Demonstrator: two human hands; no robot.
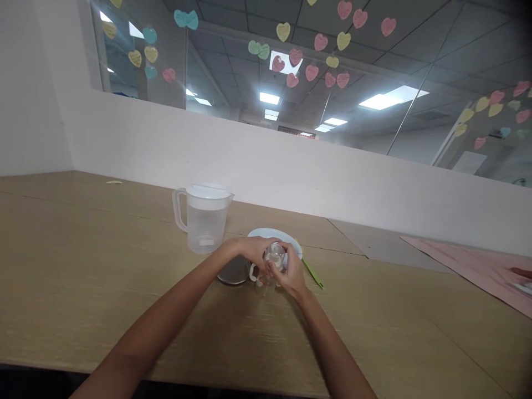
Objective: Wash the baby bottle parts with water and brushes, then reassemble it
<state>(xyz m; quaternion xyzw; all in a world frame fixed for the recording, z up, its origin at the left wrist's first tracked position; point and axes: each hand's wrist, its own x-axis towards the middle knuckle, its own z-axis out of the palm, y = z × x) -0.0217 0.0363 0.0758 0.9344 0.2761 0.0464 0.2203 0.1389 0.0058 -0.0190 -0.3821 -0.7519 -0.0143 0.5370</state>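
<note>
Both hands meet over the middle of the table. My left hand (258, 250) is bent around a clear glass (275, 254), its fingers partly hidden. On the other side my right hand (292, 272) grips the same glass with thumb and fingers. Just below the hands another clear vessel (265, 287) shows in part; whether it is separate from the glass I cannot tell. A white curved handle (252, 271) peeks out beside the left fingers. A dark round dish (233, 272) lies under the left wrist. Behind the hands is a pale plate (270, 231), partly covered.
A lidded translucent pitcher (206, 221) stands to the left of the plate. A green-handled utensil (313, 274) lies right of the hands. At the far right, another person's hand (521, 272) is over a pink cloth (469, 260). A white wall (257, 160) rises behind the table.
</note>
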